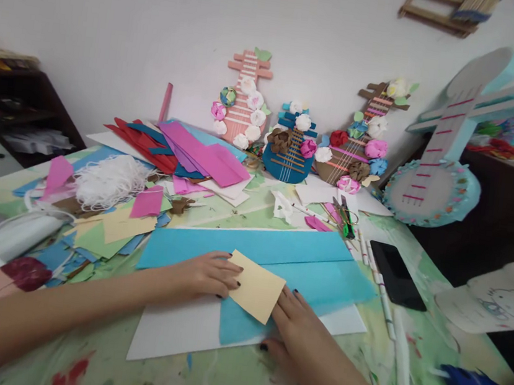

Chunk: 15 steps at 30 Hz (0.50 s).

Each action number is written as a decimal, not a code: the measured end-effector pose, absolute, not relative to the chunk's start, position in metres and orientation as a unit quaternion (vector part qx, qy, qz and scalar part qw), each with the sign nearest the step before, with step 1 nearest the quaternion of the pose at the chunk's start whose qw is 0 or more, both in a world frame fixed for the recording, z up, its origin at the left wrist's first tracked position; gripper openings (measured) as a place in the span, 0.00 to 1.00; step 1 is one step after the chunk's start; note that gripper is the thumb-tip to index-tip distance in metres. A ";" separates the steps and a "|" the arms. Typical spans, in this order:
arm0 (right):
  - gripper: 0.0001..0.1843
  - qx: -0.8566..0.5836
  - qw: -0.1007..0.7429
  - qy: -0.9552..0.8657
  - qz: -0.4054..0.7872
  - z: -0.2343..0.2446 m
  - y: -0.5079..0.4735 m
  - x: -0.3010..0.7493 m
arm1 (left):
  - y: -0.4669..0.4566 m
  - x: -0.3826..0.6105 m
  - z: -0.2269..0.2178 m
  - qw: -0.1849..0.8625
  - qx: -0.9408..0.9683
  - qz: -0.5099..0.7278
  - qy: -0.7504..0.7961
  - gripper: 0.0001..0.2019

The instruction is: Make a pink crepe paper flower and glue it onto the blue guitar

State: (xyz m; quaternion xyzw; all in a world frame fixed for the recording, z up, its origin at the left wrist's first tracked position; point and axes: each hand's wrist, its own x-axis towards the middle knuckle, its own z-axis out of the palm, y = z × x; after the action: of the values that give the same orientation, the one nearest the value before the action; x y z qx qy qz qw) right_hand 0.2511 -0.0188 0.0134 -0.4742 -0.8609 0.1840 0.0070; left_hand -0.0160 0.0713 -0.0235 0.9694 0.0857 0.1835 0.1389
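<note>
A pale yellow square of paper lies tilted over blue tissue paper in front of me. My left hand rests on the blue paper, fingers stretched out and tips touching the square's left side. My right hand is at the square's right edge, its fingers extended along it and the thumb apart below, on the blue paper. Neither hand is closed round anything. Under the blue paper is a white sheet, showing at the front and right.
Left are a white yarn heap, coloured paper scraps and a glue gun-like white roll. Behind stand flower-covered paper instruments. Scissors, a black phone and a Hello Kitty cup are at right.
</note>
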 end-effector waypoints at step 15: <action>0.20 -0.380 0.294 -0.875 0.064 -0.001 -0.025 0.265 | 0.094 -0.015 -0.006 0.259 0.947 0.046 0.186 0.17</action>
State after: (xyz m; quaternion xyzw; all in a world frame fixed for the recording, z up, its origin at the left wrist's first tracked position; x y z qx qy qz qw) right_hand 0.2651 -0.0254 -0.0007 -0.3802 -0.8747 0.0641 0.2935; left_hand -0.0149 0.0940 -0.0057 0.9465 0.1863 0.0456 0.2595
